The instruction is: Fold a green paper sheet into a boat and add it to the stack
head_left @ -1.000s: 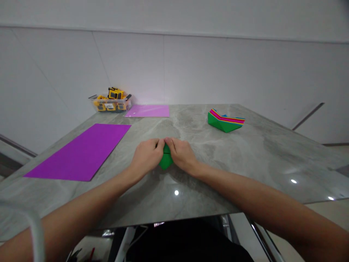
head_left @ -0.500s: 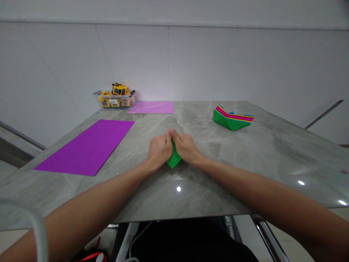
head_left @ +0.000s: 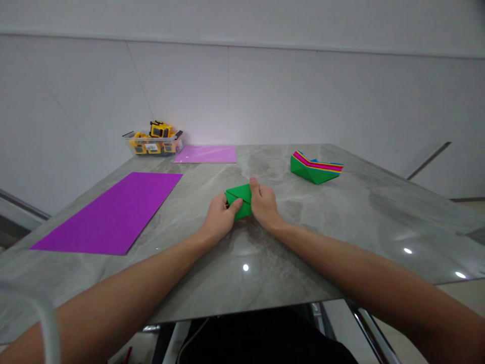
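We face white panelled wall (head_left: 273, 96), thin seams (head_left: 228, 96) running down it, dark horizontal line (head_left: 265, 48) higher up. Before us, grey marbled surface (head_left: 261, 288), glossy, far edge near wall; we catch bright light reflections (head_left: 245, 267) at front and right. Slanted dark strip (head_left: 428, 161) far right. Below surface, chrome tube (head_left: 373, 332), pale floor (head_left: 468, 297).

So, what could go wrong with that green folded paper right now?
The green folded paper might crumple or tear if the left hand and right hand, both holding it, squeeze too hard. Its folded layers might also spring open if the left thumb resting on them lifts.
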The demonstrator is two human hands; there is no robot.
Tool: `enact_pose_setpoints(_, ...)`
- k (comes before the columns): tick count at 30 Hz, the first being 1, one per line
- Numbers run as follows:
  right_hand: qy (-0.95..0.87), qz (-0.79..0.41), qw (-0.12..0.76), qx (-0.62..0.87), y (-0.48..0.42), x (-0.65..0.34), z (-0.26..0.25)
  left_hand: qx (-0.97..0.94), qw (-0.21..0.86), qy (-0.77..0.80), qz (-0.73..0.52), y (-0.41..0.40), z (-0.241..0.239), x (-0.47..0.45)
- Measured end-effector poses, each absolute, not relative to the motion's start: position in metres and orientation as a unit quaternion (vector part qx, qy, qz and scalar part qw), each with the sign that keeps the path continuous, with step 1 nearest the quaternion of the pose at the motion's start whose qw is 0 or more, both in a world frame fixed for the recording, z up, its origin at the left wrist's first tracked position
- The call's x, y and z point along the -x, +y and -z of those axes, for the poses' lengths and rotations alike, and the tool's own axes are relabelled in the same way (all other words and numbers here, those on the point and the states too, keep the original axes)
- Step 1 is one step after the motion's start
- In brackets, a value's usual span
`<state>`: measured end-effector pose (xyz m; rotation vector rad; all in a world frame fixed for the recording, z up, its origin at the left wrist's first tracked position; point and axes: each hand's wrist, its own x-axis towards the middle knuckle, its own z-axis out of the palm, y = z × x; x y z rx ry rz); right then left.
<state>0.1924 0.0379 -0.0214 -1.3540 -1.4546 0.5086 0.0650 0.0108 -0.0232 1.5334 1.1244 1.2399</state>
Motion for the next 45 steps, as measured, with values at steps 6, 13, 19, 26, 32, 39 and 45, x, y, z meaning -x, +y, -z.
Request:
enact_pose_setpoints(6,-0.655,-0.309,0.486,0.489,0.027,-0.191,0.027,-0.628,0.324,0.5,-0.5,0.017,0.01,-0.044)
enact_pose_setpoints(13,-0.635,-0.562,0.393,0.356,0.014,-0.193,0.026,-0.644,0.228,0.537,-0.495,0.022,0.002,-0.04)
enact_pose_setpoints(19,-0.614,-0.612,0.393,0.305,0.012,-0.19,0.021,-0.614,0.272,0.541,-0.506,0.023,0.002,-0.044)
enact_pose_setpoints(26,-0.601,-0.653,0.36,0.287,0.016,-0.195,0.017,-0.615,0.303,0.506,-0.524,0.024,-0.004,-0.041)
enact_pose_setpoints(32,-0.644,-0.572,0.349,0.369,0.026,-0.206,0.016,-0.702,0.279,0.488,-0.437,0.029,0.004,-0.04)
enact_pose_setpoints(39,-0.72,-0.377,0.353,0.464,0.025,-0.2,0.014,-0.703,0.274,0.48,-0.448,0.028,0.007,-0.04)
enact_pose_setpoints(45,-0.643,-0.498,0.404,0.419,0.031,-0.192,0.023,-0.634,0.258,0.505,-0.525,0.03,0.009,-0.04)
